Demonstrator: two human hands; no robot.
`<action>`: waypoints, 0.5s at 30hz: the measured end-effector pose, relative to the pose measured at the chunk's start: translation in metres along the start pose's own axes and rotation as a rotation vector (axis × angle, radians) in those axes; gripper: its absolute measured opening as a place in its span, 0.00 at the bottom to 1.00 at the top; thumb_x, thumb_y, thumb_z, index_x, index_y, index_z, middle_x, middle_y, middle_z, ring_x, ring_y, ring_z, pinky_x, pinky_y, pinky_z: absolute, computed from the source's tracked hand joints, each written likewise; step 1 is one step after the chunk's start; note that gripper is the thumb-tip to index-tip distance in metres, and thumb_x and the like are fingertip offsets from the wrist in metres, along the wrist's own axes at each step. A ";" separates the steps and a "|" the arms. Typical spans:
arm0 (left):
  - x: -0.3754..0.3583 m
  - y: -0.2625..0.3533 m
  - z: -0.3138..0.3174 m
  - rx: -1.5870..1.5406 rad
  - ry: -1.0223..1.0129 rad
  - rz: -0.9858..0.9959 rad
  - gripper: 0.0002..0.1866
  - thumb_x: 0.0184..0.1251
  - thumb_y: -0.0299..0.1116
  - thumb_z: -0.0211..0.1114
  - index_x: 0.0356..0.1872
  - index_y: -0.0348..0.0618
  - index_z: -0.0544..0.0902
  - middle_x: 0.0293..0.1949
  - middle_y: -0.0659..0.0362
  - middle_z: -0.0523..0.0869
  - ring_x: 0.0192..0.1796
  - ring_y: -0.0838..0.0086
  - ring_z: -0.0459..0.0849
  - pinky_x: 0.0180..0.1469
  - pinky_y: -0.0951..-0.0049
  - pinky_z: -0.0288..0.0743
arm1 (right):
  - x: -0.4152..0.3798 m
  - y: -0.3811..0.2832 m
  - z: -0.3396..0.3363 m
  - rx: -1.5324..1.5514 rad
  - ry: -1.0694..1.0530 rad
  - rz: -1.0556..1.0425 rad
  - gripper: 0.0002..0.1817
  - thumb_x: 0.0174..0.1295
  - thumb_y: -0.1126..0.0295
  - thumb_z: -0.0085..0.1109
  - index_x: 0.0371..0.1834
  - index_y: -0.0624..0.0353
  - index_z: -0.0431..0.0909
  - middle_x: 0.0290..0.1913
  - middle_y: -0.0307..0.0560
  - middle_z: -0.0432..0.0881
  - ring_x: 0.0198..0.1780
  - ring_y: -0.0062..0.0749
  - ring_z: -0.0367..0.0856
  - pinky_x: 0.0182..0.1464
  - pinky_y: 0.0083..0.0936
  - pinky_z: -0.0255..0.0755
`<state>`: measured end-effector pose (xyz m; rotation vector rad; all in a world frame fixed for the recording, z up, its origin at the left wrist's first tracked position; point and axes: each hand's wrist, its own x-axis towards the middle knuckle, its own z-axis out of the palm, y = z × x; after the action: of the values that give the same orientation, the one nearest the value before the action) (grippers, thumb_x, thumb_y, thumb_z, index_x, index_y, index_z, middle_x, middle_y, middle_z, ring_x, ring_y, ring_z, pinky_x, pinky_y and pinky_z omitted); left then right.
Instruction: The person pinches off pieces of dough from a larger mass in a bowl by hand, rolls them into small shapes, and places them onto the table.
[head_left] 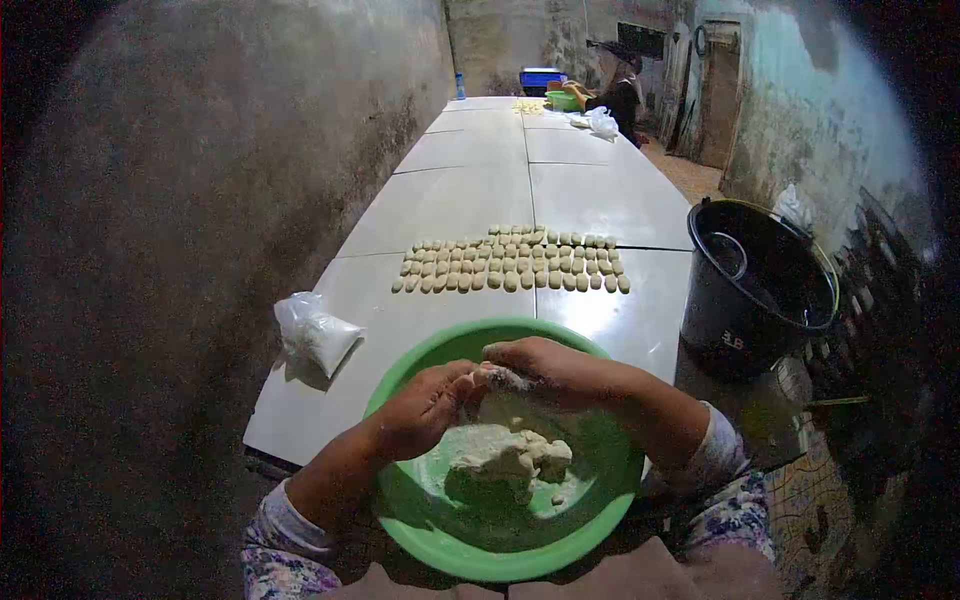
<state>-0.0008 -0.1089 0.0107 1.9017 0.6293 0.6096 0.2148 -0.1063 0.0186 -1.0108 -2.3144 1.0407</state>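
Observation:
My left hand (pixel 425 405) and my right hand (pixel 550 370) meet over the far half of a green basin (pixel 505 568). Their fingers are curled in and touch each other, with white flour on the fingertips. Whatever lies between them is hidden. Below, inside the basin, sits a rough, torn lump of pale dough (pixel 500 462) with loose flour and a few crumbs around it. Beyond the basin, many small oval dough pieces (pixel 510 265) lie in several rows across the white table (pixel 440 210).
A plastic bag of white powder (pixel 322 335) stands left of the basin. To the right is a large black bucket (pixel 735 335). At the table's far end another person (pixel 618 95) works by a green bowl (pixel 562 101), near a white plastic bag (pixel 602 122). A wall borders the left.

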 end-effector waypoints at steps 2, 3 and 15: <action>0.001 0.004 0.000 0.032 0.010 -0.025 0.22 0.77 0.45 0.42 0.48 0.35 0.74 0.33 0.55 0.78 0.35 0.73 0.75 0.42 0.71 0.71 | 0.002 0.007 0.004 -0.010 0.026 -0.066 0.20 0.72 0.56 0.43 0.47 0.66 0.73 0.38 0.49 0.79 0.38 0.30 0.72 0.45 0.30 0.69; 0.001 0.005 0.001 0.064 0.021 -0.049 0.22 0.77 0.46 0.42 0.47 0.35 0.74 0.32 0.56 0.78 0.34 0.73 0.75 0.41 0.72 0.72 | 0.004 0.011 0.005 0.098 0.028 -0.032 0.20 0.72 0.56 0.43 0.47 0.64 0.73 0.38 0.47 0.78 0.38 0.28 0.72 0.45 0.28 0.69; 0.000 -0.004 -0.002 0.172 0.067 0.049 0.20 0.76 0.44 0.44 0.42 0.35 0.73 0.32 0.51 0.78 0.34 0.68 0.78 0.39 0.69 0.74 | 0.000 -0.006 -0.001 0.201 0.183 0.020 0.09 0.62 0.71 0.57 0.40 0.65 0.74 0.35 0.44 0.79 0.39 0.26 0.75 0.47 0.25 0.69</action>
<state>-0.0025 -0.1062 0.0081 2.0691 0.6984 0.6706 0.2128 -0.1090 0.0242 -1.0061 -2.0127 1.1139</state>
